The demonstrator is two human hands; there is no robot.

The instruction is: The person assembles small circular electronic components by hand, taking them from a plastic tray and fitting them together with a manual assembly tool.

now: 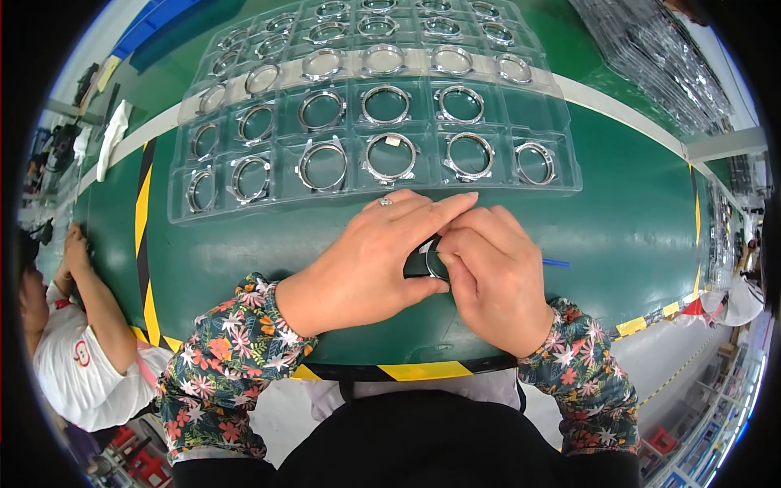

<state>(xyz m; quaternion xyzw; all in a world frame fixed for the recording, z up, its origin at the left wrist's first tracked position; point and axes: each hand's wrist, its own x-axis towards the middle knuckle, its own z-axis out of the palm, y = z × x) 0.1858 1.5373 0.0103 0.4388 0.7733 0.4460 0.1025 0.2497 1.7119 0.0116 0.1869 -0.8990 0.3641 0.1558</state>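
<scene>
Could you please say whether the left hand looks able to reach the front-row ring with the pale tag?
Probably yes: only the clear tray's edge seems to lie between the left hand and tagged ring, though that hand is holding a metal piece.

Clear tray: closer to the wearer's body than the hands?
No, the clear tray lies on the far side of the left hand and right hand.

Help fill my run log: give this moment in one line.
left hand: at metal ring; right hand: pinching metal ring; clear tray: beyond hands, bearing watch cases
</scene>
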